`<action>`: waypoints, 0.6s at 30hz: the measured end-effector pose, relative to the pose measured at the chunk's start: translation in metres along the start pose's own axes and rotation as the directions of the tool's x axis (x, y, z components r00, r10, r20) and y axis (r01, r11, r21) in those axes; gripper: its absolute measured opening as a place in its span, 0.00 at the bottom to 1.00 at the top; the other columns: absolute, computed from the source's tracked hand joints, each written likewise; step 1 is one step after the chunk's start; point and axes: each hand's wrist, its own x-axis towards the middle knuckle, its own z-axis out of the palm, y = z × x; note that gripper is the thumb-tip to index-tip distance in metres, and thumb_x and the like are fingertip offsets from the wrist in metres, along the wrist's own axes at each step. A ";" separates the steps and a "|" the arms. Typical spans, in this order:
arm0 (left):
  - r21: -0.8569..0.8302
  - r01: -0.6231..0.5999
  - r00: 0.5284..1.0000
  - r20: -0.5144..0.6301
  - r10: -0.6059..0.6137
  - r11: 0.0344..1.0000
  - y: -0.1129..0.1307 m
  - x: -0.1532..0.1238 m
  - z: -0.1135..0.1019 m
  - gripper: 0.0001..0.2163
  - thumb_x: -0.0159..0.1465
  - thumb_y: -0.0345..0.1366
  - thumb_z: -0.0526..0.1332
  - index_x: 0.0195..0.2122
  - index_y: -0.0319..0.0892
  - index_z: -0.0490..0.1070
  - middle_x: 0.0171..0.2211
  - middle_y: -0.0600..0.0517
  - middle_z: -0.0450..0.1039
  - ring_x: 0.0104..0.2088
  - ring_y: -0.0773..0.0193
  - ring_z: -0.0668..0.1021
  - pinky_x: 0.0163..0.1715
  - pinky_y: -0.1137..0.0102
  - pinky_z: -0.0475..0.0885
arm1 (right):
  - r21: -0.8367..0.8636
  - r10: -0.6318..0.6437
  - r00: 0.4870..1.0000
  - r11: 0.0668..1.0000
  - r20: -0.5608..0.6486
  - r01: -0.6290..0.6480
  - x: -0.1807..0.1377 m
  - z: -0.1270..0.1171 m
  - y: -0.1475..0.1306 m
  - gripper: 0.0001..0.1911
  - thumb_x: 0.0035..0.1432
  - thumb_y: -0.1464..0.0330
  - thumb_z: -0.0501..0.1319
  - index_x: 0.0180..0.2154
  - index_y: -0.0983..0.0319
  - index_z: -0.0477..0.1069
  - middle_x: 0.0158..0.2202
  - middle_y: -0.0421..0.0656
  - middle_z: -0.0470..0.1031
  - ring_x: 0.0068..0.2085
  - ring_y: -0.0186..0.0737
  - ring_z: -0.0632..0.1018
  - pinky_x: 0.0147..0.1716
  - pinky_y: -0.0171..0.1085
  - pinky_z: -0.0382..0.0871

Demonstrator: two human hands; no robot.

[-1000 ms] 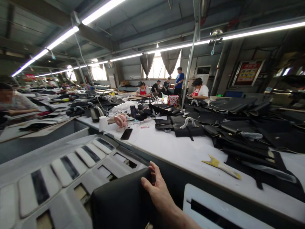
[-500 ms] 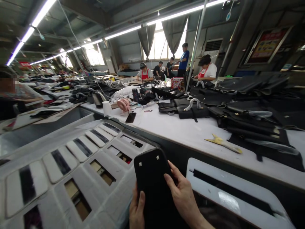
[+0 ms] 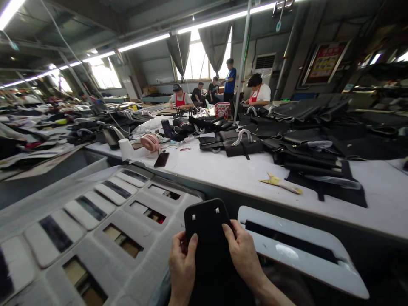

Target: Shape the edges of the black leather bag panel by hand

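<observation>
A black panel [image 3: 208, 250] with rounded corners is held up between my two hands, low in the middle of the head view. Two small pale metal-looking tabs stand out near its top edge. My left hand [image 3: 183, 265] grips the left side, thumb on the front face. On the right side my right hand [image 3: 244, 253] has its thumb on the front and its fingers behind the edge. The panel's lower end runs into shadow, and its back is hidden. To the right lies a white slotted plate [image 3: 287, 250], close to my right forearm.
At left, white pads with dark stripes [image 3: 55, 236] line a grey slotted rack [image 3: 149, 250]. Yellow-handled pliers [image 3: 280, 183], a phone [image 3: 161, 160], a pink fan [image 3: 150, 143] and black bag pieces [image 3: 229, 142] lie on the white table [image 3: 204, 170]. Several people work beyond.
The view has turned to the right, so the table and rack appear further left. My left hand has slid higher along the panel's edge; both hands still hold it.
</observation>
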 end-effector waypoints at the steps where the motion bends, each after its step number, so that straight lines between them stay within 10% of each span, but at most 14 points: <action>1: 0.004 -0.003 1.000 0.006 0.003 1.000 0.001 0.001 0.001 0.21 0.61 0.53 0.62 0.46 0.42 0.66 0.39 0.45 0.77 0.38 0.53 0.81 0.35 0.64 0.77 | -0.030 0.006 1.000 1.000 -0.008 -0.006 0.002 0.000 0.002 0.20 0.66 0.51 0.50 0.33 0.59 0.65 0.26 0.40 0.70 0.28 0.40 0.71 0.28 0.37 0.62; 9: -0.014 0.011 1.000 0.023 -0.011 1.000 0.012 0.003 0.008 0.18 0.61 0.52 0.62 0.42 0.42 0.65 0.33 0.49 0.76 0.31 0.58 0.79 0.28 0.68 0.74 | -0.099 0.029 1.000 0.995 -0.006 -0.029 0.019 0.001 0.008 0.22 0.63 0.47 0.52 0.29 0.59 0.60 0.23 0.38 0.65 0.25 0.37 0.67 0.27 0.36 0.58; 18: -0.037 -0.003 1.000 -0.018 0.002 0.999 0.006 0.003 0.006 0.16 0.62 0.52 0.60 0.36 0.43 0.66 0.27 0.54 0.70 0.28 0.63 0.73 0.28 0.72 0.69 | 0.244 0.116 0.991 0.961 0.067 -0.129 0.027 0.003 0.025 0.30 0.57 0.41 0.54 0.23 0.60 0.62 0.20 0.38 0.62 0.24 0.36 0.65 0.22 0.34 0.59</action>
